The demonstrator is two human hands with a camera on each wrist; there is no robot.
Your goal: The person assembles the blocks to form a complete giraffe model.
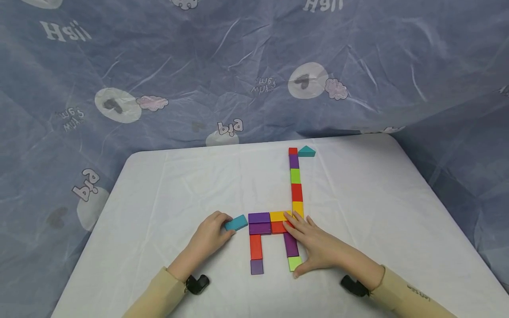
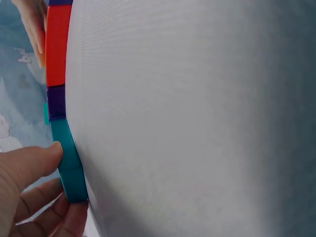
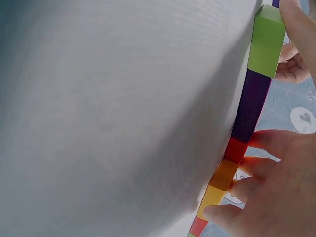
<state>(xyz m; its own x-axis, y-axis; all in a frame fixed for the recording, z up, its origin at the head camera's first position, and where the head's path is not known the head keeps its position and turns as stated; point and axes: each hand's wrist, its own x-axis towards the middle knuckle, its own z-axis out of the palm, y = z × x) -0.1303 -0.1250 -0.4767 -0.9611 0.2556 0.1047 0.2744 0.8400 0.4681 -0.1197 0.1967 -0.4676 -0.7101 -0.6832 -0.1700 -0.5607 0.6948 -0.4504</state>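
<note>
My left hand (image 1: 210,232) pinches a teal block (image 1: 236,222) between thumb and fingers. The block lies tilted at the left end of two stacked rows of purple blocks (image 1: 259,217); in the left wrist view the teal block (image 2: 71,165) meets a purple block (image 2: 57,102). With fingers spread, my right hand (image 1: 314,243) rests over the figure's right side. Its fingertips touch the yellow (image 1: 280,216) and red blocks (image 1: 277,227), and its thumb is beside the green block (image 1: 294,263). A purple block (image 1: 291,245) stands above that green one, partly covered by the hand.
A column of blocks, with a red block (image 1: 296,192) in it, runs toward the table's far edge. A teal triangle (image 1: 306,151) sits beside its top. An orange-red block (image 1: 256,247) and a purple block (image 1: 256,267) form the left leg on the white tablecloth (image 1: 199,185).
</note>
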